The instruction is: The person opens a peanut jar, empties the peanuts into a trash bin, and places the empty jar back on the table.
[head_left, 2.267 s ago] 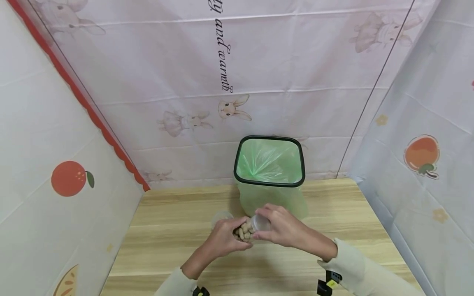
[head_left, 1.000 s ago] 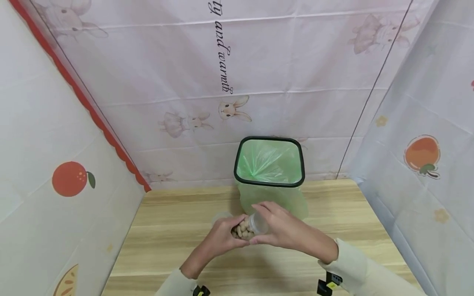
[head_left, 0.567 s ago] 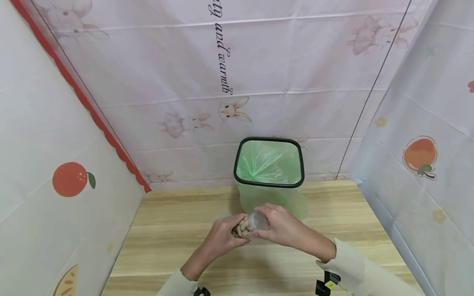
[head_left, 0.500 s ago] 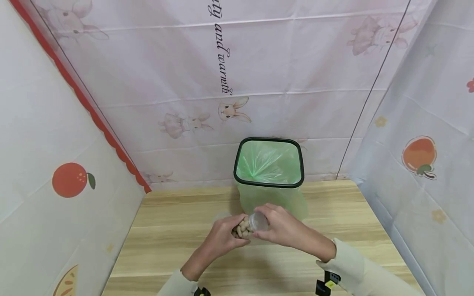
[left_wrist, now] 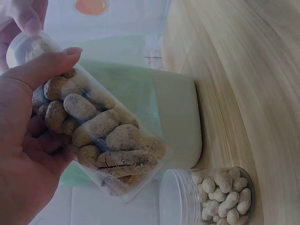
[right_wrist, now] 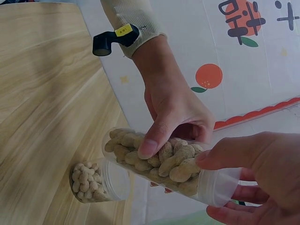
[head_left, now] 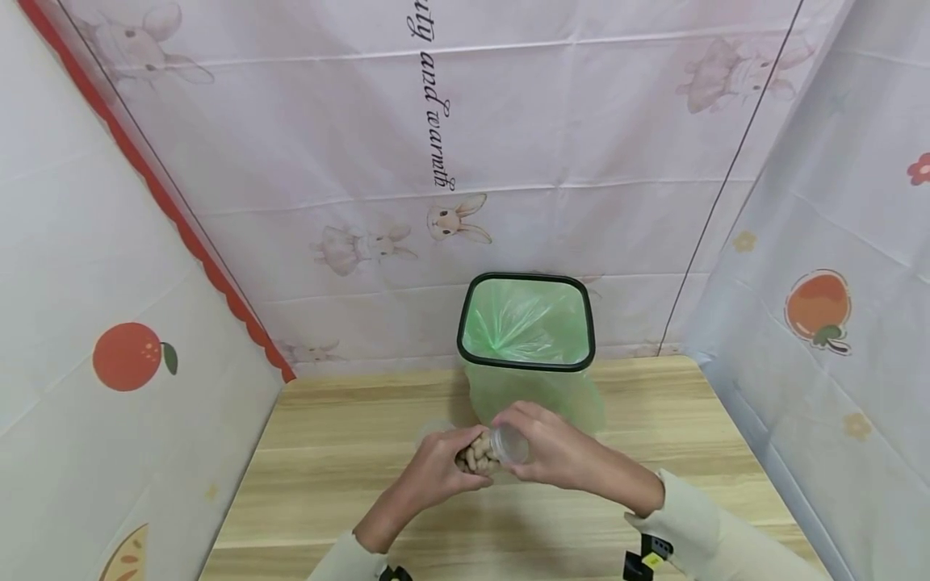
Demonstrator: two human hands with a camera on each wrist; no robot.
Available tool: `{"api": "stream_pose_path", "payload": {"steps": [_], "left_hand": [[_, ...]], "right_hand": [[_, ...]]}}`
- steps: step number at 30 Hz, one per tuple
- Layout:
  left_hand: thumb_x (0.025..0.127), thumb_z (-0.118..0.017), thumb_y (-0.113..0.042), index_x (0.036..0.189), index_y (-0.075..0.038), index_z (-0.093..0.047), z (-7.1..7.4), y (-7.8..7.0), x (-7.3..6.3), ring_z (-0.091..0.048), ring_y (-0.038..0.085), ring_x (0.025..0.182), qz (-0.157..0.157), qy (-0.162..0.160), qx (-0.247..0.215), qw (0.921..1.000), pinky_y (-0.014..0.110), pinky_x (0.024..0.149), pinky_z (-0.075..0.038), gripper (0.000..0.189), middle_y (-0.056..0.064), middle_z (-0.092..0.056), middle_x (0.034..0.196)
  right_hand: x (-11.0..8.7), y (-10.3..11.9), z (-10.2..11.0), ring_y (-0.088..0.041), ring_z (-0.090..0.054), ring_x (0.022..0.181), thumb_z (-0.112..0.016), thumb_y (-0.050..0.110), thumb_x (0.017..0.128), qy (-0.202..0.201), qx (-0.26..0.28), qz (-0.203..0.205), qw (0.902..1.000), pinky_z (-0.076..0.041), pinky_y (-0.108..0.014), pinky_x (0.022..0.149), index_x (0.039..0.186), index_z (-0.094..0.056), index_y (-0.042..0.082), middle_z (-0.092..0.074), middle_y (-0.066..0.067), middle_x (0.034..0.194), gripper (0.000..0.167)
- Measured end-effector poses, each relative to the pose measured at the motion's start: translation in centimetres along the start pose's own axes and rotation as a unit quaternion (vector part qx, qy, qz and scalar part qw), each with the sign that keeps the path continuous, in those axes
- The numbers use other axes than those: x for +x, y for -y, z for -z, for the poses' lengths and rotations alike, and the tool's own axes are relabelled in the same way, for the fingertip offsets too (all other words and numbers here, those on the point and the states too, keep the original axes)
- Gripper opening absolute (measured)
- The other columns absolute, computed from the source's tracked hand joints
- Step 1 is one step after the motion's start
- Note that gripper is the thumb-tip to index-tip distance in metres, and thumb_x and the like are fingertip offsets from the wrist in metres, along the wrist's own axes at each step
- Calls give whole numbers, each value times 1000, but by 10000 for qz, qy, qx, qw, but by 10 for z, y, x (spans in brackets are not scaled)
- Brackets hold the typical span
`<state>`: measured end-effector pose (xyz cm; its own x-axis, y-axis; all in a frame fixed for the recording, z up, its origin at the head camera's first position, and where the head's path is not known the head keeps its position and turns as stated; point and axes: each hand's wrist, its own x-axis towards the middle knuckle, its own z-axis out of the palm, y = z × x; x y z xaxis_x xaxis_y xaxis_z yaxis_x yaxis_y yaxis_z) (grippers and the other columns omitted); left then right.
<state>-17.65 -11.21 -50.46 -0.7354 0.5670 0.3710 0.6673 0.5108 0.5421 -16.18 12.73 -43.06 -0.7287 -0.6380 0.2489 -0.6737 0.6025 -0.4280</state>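
My left hand [head_left: 439, 468] grips a clear plastic jar [left_wrist: 108, 131] packed with unshelled peanuts, thumb across its side. The jar is tilted above the table, its capped end toward my right hand [head_left: 548, 448]. That hand holds the translucent lid [right_wrist: 220, 185] with fingers and thumb around it. The lid sits on the jar's mouth. Past my left hand, a second jar of peanuts [left_wrist: 227, 194] stands on the table with a pale translucent top; in the head view the left hand partly hides it.
A bin with a black rim [head_left: 525, 365] and a green plastic liner stands just beyond the hands, against the patterned back curtain [head_left: 349, 121]. The wooden table [head_left: 327, 452] extends to both sides, with printed curtains on the left and right.
Around the lid, my right fingers and thumb drew back, then came forward again in a shifted grip. The left hand and jar stay almost in place. The head view has tilted slightly.
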Motion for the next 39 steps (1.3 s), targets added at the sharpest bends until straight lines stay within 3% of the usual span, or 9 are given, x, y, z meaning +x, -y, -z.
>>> {"api": "stream_pose_path", "payload": {"steps": [8,12,17,21,24,32,39], "left_hand": [[72,-96,-20,126,-13,-70,-1,1,0,-66,4,88,18,-13,-11,10000,18,75,-56,60,1,-77,106],[74,-95,-20,128,-9,-70,-3,-1,-1,-69,7,89,82,-66,25,9999,18,75,-57,61,4,-78,108],[78,-92,-24,125,-9,-70,-6,-4,0,-70,6,89,-103,-259,219,9994,16,74,-57,54,2,-78,107],[74,-95,-22,121,-12,-71,-9,-7,1,-69,5,87,-269,-495,462,9973,16,73,-57,54,-1,-78,104],[69,-97,-19,119,-15,-71,-10,-9,2,-68,4,85,-249,-639,602,9958,17,72,-56,57,-3,-78,103],[71,-96,-20,120,-17,-71,-10,-11,2,-67,3,86,-114,-530,577,9969,17,73,-56,56,-3,-78,104],[70,-97,-21,124,-14,-70,-6,-7,0,-66,4,85,-81,-249,260,9993,16,72,-55,60,0,-77,103]], "right_hand": [[-2,0,-1,-26,-63,119,-90,9,78,24,-167,325,9993,-62,-38,88,130,-60,8,-63,-7,130,60],[-1,1,-2,-28,-59,128,-92,22,79,94,-134,191,9997,-61,-44,96,142,-54,8,-58,-10,142,75],[1,5,-3,-31,-61,128,-86,49,82,38,64,-452,9989,-60,-48,95,148,-49,4,-57,-16,145,88],[4,6,-3,-27,-67,111,-83,50,85,-50,242,-1121,9934,-61,-39,79,141,-56,0,-65,-19,134,80],[4,6,-4,-24,-68,104,-81,45,88,-102,259,-1328,9907,-58,-33,72,133,-62,-2,-69,-18,127,68],[1,4,-7,-27,-70,107,-81,36,90,-166,339,-1252,9914,-60,-34,76,125,-66,-4,-70,-19,124,55],[-5,4,-6,-21,-69,103,-85,29,86,-235,163,-694,9972,-59,-28,77,127,-65,1,-69,-12,121,53]]}}
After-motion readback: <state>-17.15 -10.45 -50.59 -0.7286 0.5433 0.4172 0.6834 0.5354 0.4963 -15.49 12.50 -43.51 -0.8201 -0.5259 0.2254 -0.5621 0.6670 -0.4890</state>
